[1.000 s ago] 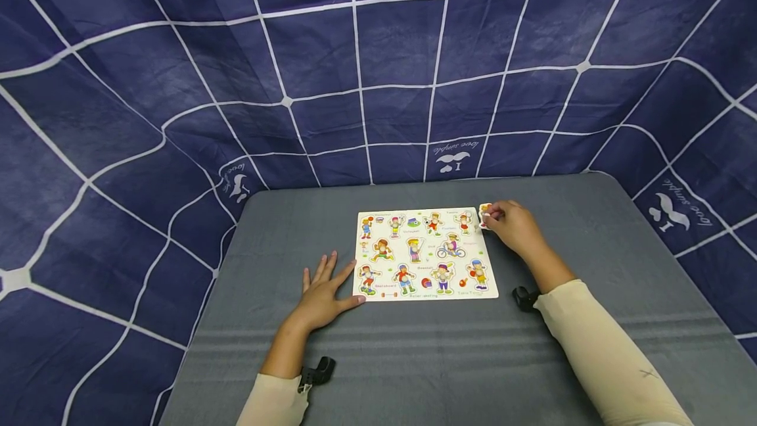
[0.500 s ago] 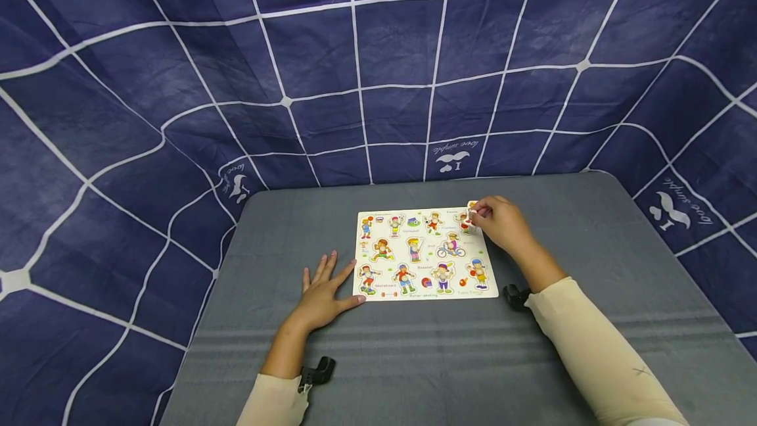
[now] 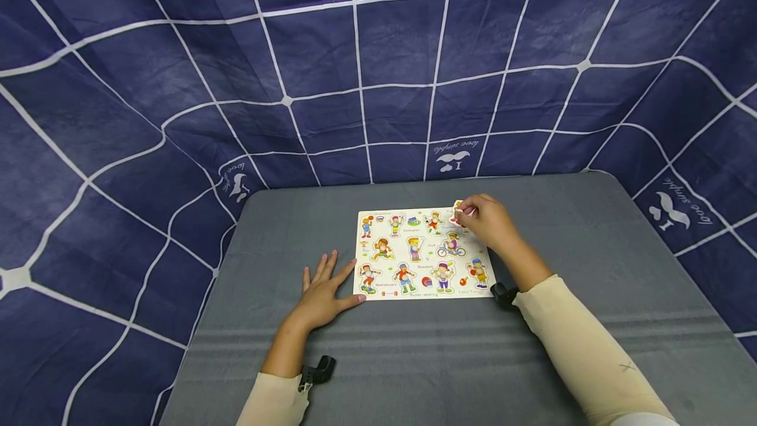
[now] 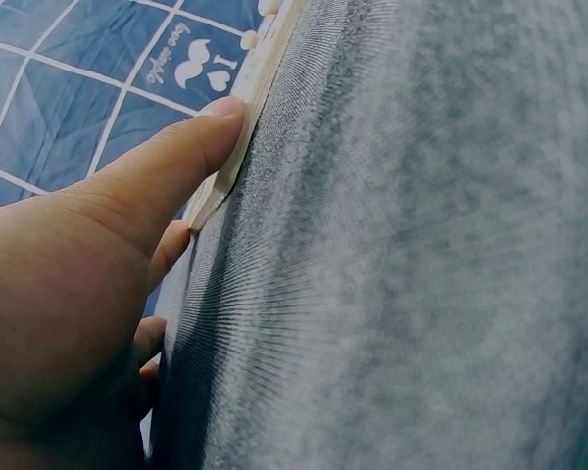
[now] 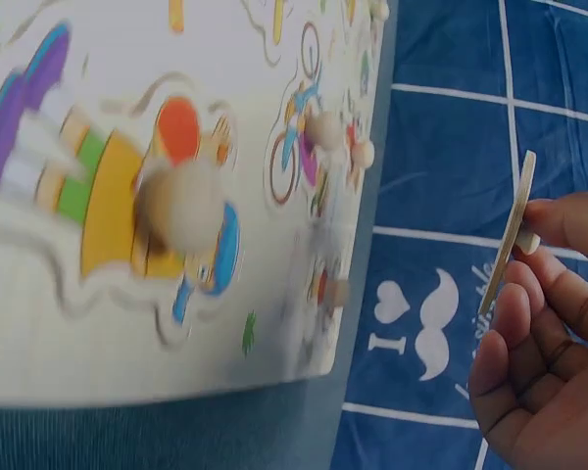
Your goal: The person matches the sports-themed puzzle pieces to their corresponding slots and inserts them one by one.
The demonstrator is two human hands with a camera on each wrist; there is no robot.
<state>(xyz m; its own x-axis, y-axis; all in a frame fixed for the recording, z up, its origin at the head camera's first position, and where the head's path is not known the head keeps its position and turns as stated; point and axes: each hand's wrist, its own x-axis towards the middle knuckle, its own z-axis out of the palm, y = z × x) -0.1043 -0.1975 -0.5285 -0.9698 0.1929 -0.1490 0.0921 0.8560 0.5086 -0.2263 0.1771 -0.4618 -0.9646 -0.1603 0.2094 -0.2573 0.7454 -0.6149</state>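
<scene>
A white wooden knob puzzle board, printed with cartoon children at sports, lies flat on the grey table. My left hand rests at its lower left corner, fingers spread. The left thumb lies on the board's edge in the left wrist view. Over the upper right part of the board, my right hand pinches a loose puzzle piece by its small wooden knob. That piece is seen edge-on in the right wrist view, raised off the board; its picture is mostly hidden.
Several knobbed pieces, such as the table tennis child, sit in the board. The grey cloth-covered table spreads around it. A blue white-lined curtain stands behind and at both sides. Each wrist wears a black camera mount.
My right hand has moved left with the puzzle piece, from beside the board's upper right corner to over the board. The left hand has stayed still.
</scene>
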